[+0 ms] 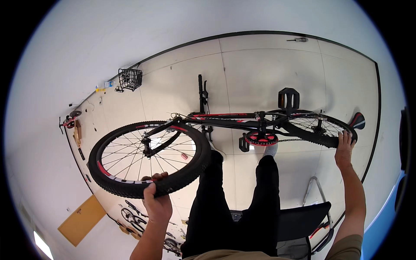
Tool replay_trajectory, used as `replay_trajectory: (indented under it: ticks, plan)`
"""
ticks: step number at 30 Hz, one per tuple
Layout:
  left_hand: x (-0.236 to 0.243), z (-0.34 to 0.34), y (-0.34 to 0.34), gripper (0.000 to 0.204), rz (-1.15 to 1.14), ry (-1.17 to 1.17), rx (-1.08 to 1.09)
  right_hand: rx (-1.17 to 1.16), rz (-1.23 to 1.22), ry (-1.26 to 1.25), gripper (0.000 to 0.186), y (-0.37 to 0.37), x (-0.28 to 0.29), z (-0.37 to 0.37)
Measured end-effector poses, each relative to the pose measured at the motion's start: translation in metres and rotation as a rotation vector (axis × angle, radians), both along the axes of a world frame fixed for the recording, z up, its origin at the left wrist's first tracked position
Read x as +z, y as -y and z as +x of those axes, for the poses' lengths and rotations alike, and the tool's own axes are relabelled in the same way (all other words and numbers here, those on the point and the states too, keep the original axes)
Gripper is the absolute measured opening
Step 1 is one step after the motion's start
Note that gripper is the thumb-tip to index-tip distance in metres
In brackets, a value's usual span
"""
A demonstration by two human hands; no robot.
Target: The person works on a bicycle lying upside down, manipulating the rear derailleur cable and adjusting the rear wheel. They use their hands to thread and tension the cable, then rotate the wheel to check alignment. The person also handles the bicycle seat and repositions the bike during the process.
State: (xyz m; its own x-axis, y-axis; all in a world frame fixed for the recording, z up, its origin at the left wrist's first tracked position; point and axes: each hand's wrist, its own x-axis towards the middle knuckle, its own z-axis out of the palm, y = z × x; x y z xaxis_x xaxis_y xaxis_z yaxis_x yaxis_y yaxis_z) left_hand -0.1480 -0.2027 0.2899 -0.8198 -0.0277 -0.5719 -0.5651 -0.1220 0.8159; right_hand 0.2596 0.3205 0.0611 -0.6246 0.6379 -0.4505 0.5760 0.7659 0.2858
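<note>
A black bicycle with red and white marks (242,120) stretches across in front of me, its front wheel at the left and rear wheel at the right. My left hand (157,199) grips the front tyre (117,188) at its near side, thumb outside and fingers reaching through to the rim. My right hand (344,149) has its fingers curled over the rear tyre (327,141). Between the wheels are the red chainring (261,138), the chain and two black pedals (288,99). The black handlebar (200,93) shows behind the frame. A black-and-red saddle (357,121) is by the rear wheel.
A black wire basket (130,79) stands at the far left wall. A tool (298,40) lies by the back edge. Behind my legs is a black chair (303,221). Several bicycle parts (134,216) and a tan board (81,221) are at the lower left.
</note>
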Motion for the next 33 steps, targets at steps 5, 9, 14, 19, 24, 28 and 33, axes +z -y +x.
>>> replay_trajectory:
  ticks: [5,9,14,19,24,28,33]
  plan:
    - [-0.009,0.006,0.007,0.028,-0.006,-0.015,-0.116,0.009,-0.013,-0.11,0.067,0.0,0.003,0.006]
    - [-0.013,0.01,0.012,0.035,-0.028,-0.026,-0.111,0.033,-0.012,-0.15,0.064,-0.002,0.002,0.008]
    - [-0.012,0.013,0.005,0.038,-0.055,-0.022,-0.148,0.013,-0.028,-0.083,0.073,-0.001,0.008,-0.001]
    - [-0.017,0.032,0.001,0.05,-0.188,-0.008,-0.054,-0.047,-0.058,-0.119,0.074,-0.003,0.005,0.008]
    - [-0.017,0.083,-0.023,0.053,-0.213,0.544,-0.185,-0.046,-0.064,-0.19,0.073,-0.002,0.001,0.008]
    - [-0.044,0.116,-0.103,0.066,-0.245,0.695,-0.508,-0.038,-0.068,-0.247,0.07,-0.002,0.002,0.009]
    - [-0.2,0.122,-0.156,0.061,-0.184,0.577,-0.463,-0.044,-0.057,-0.274,0.071,-0.004,0.001,0.012]
